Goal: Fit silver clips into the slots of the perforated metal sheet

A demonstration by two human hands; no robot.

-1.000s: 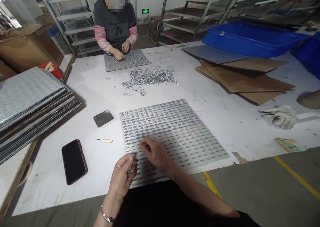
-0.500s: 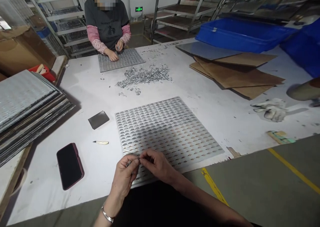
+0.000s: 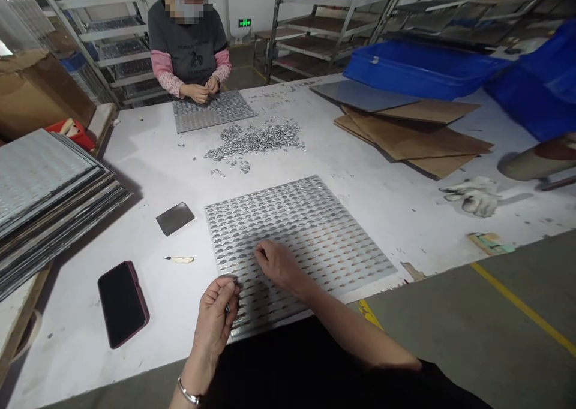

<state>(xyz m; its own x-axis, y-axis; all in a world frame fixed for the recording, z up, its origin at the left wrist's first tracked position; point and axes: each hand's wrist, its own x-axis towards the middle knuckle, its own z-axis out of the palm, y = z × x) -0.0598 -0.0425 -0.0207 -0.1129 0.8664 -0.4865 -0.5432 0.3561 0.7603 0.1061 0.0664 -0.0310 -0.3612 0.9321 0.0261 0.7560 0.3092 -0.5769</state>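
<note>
A flat sheet (image 3: 333, 241) with rows of small leaf-shaped metal pieces lies on the white table in front of me. My left hand (image 3: 218, 304) is closed at the sheet's near left edge, with small dark metal pieces between its fingers. My right hand (image 3: 276, 265) is over the left middle of the sheet, its fingertips pinched together at a row; whatever they hold is too small to make out. Beyond the sheet lies a loose pile of small metal pieces (image 3: 261, 139).
A phone (image 3: 122, 304), a small knife (image 3: 180, 259) and a dark block (image 3: 175, 218) lie left. Stacked sheets (image 3: 49, 187) stand far left. Brown boards (image 3: 405, 136), a blue bin (image 3: 423, 67) and gloves (image 3: 472, 197) are right. Across the table, a person (image 3: 189, 49) works over another sheet (image 3: 216, 110).
My hands were together at the sheet's near left edge; now they are apart. My right hand has moved forward over the sheet. The other person's hands have come together.
</note>
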